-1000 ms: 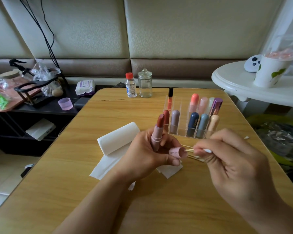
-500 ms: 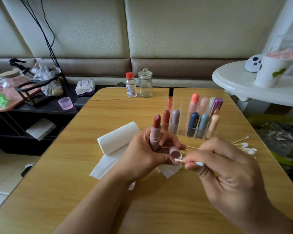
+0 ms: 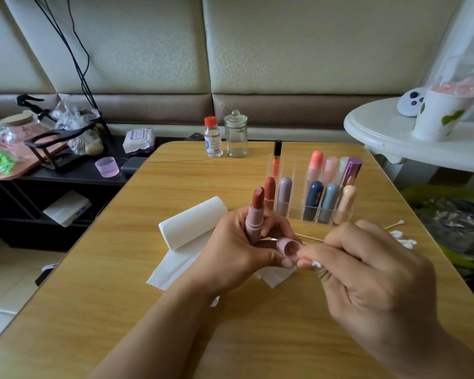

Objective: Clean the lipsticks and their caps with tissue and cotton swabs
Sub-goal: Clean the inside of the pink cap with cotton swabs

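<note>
My left hand point(image 3: 230, 250) grips an open pink lipstick point(image 3: 255, 214) upright, its red-brown bullet exposed, and pinches its pink cap point(image 3: 288, 247) between thumb and fingers, mouth facing right. My right hand point(image 3: 367, 272) pinches a cotton swab point(image 3: 315, 264) right at the cap's mouth; only its white rear tip shows. Folded white tissue point(image 3: 192, 228) lies under and left of my left hand. Loose cotton swabs point(image 3: 402, 239) lie on the table to the right.
A clear organizer point(image 3: 293, 214) with several capped lipsticks stands behind my hands on the wooden table point(image 3: 148, 310). A small red-capped bottle point(image 3: 212, 138) and a glass jar point(image 3: 236, 135) stand at the far edge. A white round table point(image 3: 394, 143) is at right, a cluttered shelf at left.
My right hand has moved left and down with the swab, bringing its tip up to the cap's mouth. My left hand has kept the lipstick and cap nearly still.
</note>
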### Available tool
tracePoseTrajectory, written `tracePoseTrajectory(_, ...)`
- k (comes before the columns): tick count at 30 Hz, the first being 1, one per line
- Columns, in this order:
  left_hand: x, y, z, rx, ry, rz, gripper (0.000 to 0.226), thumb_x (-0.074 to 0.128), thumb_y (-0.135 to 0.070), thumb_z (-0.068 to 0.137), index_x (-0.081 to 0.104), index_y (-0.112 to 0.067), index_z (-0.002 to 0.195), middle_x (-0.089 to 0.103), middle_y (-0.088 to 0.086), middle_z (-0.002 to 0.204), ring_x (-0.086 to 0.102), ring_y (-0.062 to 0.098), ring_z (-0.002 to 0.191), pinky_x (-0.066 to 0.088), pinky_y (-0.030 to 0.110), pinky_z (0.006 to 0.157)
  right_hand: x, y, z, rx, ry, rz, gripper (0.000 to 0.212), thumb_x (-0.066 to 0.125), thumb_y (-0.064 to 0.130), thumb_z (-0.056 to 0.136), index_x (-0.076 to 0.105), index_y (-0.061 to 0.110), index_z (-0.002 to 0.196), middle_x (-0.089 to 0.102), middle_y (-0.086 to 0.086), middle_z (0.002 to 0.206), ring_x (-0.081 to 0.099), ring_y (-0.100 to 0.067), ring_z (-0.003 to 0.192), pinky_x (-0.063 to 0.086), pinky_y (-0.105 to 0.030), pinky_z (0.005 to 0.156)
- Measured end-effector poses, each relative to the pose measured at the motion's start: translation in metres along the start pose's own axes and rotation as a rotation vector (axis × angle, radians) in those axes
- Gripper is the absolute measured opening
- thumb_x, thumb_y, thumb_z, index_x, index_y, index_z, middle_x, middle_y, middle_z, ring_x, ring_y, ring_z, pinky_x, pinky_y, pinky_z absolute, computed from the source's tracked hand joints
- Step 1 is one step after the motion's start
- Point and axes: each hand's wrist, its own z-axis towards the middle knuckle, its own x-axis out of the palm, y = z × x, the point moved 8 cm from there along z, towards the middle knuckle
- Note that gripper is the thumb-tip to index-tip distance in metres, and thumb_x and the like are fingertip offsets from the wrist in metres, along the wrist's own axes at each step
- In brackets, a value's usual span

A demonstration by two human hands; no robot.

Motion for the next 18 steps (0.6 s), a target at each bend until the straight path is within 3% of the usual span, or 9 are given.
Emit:
tracePoseTrajectory(3,-0.002,-0.004,0.001,0.021,-0.028,0.025,0.062,0.076,0.022,0.064,0.066,-0.039,0.066,0.069,0.005,0.081,0.067,0.041,0.089,0.056,0.051,0.087,0.000,-0.005,-0.002,0.068,-0.025,0.114,0.013,0.071,0.016,0.090,0.080,0.010,0.082,0.059,-0.001,0.070,0.052,-0.018,0.062,0.040,-0.024,0.058)
tracePoseTrajectory(7,-0.007,-0.005,0.002,0.036,-0.065,0.037,0.061,0.077,0.020,0.064,0.066,-0.040,0.067,0.070,-0.001,0.081,0.068,0.041,0.091,0.057,0.047,0.085,0.006,-0.011,-0.005,0.198,-0.040,0.362,0.021,0.066,0.025,0.092,0.081,0.010,0.090,0.057,0.003,0.070,0.050,-0.010,0.058,0.042,-0.025,0.049)
tracePoseTrajectory(12,-0.003,-0.002,0.001,0.043,-0.057,0.025,0.058,0.076,0.018,0.066,0.063,-0.038,0.067,0.068,-0.002,0.078,0.067,0.026,0.083,0.055,0.032,0.074,0.011,-0.005,-0.008,0.200,-0.042,0.442,0.019,0.068,0.022,0.090,0.081,0.008,0.093,0.058,0.001,0.068,0.052,-0.011,0.057,0.043,-0.025,0.048)
tracePoseTrajectory(15,-0.006,-0.001,0.001,0.033,-0.063,0.051,0.061,0.077,0.022,0.064,0.063,-0.037,0.064,0.069,-0.001,0.076,0.068,0.020,0.078,0.055,0.029,0.072,0.008,-0.005,-0.005,0.119,-0.034,0.321,0.016,0.068,0.018,0.089,0.081,0.009,0.085,0.058,0.000,0.068,0.052,-0.014,0.059,0.044,-0.029,0.049)
tracePoseTrajectory(18,-0.010,0.002,0.001,0.010,-0.089,0.084,0.057,0.078,0.022,0.061,0.062,-0.032,0.064,0.070,0.001,0.076,0.069,0.016,0.076,0.056,0.028,0.070,0.002,-0.023,-0.005,0.193,-0.044,0.360,0.018,0.065,0.019,0.091,0.077,0.009,0.082,0.061,0.003,0.074,0.055,-0.012,0.065,0.043,-0.022,0.057)
